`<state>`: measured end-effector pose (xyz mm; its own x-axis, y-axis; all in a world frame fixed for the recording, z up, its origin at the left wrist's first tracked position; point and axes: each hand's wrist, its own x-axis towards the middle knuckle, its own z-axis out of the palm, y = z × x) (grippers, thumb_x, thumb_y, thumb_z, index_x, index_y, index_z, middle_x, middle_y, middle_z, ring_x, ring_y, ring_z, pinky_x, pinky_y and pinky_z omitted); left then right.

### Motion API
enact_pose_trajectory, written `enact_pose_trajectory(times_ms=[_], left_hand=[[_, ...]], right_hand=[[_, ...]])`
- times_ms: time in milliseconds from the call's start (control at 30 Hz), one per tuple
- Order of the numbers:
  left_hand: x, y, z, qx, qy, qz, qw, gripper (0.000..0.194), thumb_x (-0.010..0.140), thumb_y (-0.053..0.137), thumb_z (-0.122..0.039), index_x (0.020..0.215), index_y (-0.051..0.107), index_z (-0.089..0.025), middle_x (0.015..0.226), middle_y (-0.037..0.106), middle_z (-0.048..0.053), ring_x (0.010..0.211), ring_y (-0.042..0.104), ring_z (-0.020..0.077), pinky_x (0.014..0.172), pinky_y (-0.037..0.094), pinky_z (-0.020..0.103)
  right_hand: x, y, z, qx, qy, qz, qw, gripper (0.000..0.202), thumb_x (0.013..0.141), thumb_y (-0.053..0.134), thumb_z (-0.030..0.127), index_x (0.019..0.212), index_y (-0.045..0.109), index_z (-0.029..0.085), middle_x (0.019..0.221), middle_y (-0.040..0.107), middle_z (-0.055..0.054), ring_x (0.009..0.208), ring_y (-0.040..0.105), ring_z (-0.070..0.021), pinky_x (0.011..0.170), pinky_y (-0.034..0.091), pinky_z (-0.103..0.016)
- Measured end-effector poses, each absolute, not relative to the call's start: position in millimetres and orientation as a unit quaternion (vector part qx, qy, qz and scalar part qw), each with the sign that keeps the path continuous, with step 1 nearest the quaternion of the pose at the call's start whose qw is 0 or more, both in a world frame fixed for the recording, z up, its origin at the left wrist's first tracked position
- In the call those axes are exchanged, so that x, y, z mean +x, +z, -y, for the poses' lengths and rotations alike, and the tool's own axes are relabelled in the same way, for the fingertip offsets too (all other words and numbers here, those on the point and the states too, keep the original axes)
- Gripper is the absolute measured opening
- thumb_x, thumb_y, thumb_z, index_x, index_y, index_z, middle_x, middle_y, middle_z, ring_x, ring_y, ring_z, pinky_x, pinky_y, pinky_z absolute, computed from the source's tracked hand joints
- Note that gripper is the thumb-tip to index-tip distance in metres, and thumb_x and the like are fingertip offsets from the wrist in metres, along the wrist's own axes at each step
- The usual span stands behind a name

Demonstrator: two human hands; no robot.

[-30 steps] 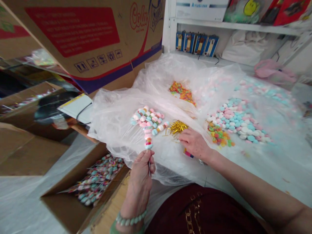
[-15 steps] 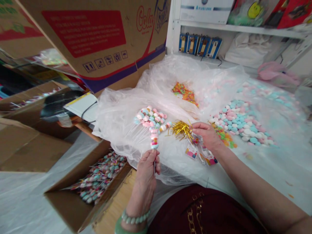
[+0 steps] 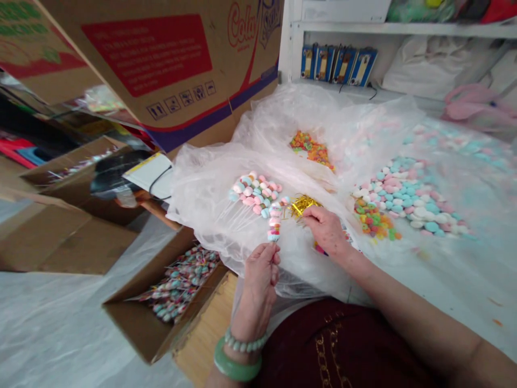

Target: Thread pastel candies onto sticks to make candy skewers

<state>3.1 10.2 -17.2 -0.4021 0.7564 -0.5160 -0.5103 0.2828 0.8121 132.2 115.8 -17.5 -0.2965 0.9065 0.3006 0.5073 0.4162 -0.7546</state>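
Note:
A stick threaded with pastel candies, the candy skewer [image 3: 274, 222], stands upright in my left hand [image 3: 262, 265], whose fingers are closed round the stick below the candies. My right hand [image 3: 328, 230] is pinched at the near edge of a pile of gold tinsel ties [image 3: 304, 204]; whatever is between its fingertips is too small to make out. Behind the skewer lies a bunch of candy skewers [image 3: 256, 189] with white sticks pointing left. Printed cards are partly hidden under my right hand.
Loose pastel candies [image 3: 407, 194] and gummy rings [image 3: 374, 221] lie on plastic sheeting at the right, more rings [image 3: 311, 148] farther back. An open carton [image 3: 133, 318] of finished skewers is at lower left. A large cardboard box [image 3: 181, 64] stands behind, beside shelving [image 3: 404, 29].
My right hand has moved left and slightly down, nearer my left hand, and now covers most of the cards. The camera view has shifted a little. My left hand still holds the skewer.

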Motion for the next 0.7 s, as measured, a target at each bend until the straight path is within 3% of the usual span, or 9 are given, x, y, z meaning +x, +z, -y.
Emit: enact_pose_trajectory(times_ms=[133, 233, 367, 533, 700], left_hand=[[-1, -27, -16, 0.070, 0.607, -0.547, 0.572, 0.028, 0.060, 0.073, -0.036, 0.067, 0.057, -0.014, 0.050, 0.047, -0.007, 0.034, 0.036, 0.0028, 0.034, 0.027, 0.016], [-16, -25, -18, 0.037, 0.643, -0.510, 0.570, 0.026, 0.061, 0.074, -0.033, 0.069, 0.058, -0.014, 0.051, 0.047, -0.006, 0.041, 0.044, 0.0052, 0.041, 0.037, 0.017], [-48, -13, -8, 0.053, 0.685, -0.513, 0.513, 0.023, 0.066, 0.073, -0.031, 0.074, 0.059, -0.015, 0.052, 0.048, -0.006, 0.042, 0.044, 0.0058, 0.042, 0.035, 0.018], [-73, -10, 26, 0.056, 0.692, -0.545, 0.470, 0.021, 0.068, 0.072, -0.031, 0.072, 0.060, -0.014, 0.055, 0.050, -0.005, 0.044, 0.044, 0.0056, 0.043, 0.035, 0.018], [-78, -23, 57, 0.015, 0.662, -0.634, 0.399, 0.017, 0.069, 0.073, -0.028, 0.073, 0.062, -0.015, 0.070, 0.061, -0.001, 0.058, 0.053, 0.0074, 0.049, 0.041, 0.016]], right_hand=[[158, -24, -131, -0.501, 0.168, 0.779, 0.338, 0.016, 0.081, 0.051, 0.018, 0.073, 0.065, 0.021, 0.074, 0.065, -0.003, 0.078, 0.056, -0.0192, 0.070, 0.038, -0.029], [160, -18, -117, -0.456, 0.225, 0.801, 0.315, 0.016, 0.082, 0.052, 0.017, 0.075, 0.065, 0.021, 0.077, 0.065, -0.001, 0.077, 0.057, -0.0172, 0.071, 0.039, -0.027], [146, -13, -88, -0.382, 0.318, 0.828, 0.259, 0.017, 0.081, 0.052, 0.012, 0.072, 0.063, 0.021, 0.074, 0.063, 0.001, 0.075, 0.056, -0.0149, 0.070, 0.040, -0.026], [136, -8, -70, -0.297, 0.315, 0.884, 0.176, 0.022, 0.082, 0.050, 0.005, 0.069, 0.060, 0.018, 0.079, 0.061, -0.002, 0.082, 0.054, -0.0150, 0.074, 0.040, -0.027], [133, -9, -67, -0.313, 0.308, 0.886, 0.151, 0.023, 0.081, 0.050, 0.004, 0.068, 0.061, 0.018, 0.076, 0.061, -0.001, 0.074, 0.053, -0.0136, 0.069, 0.040, -0.026]])
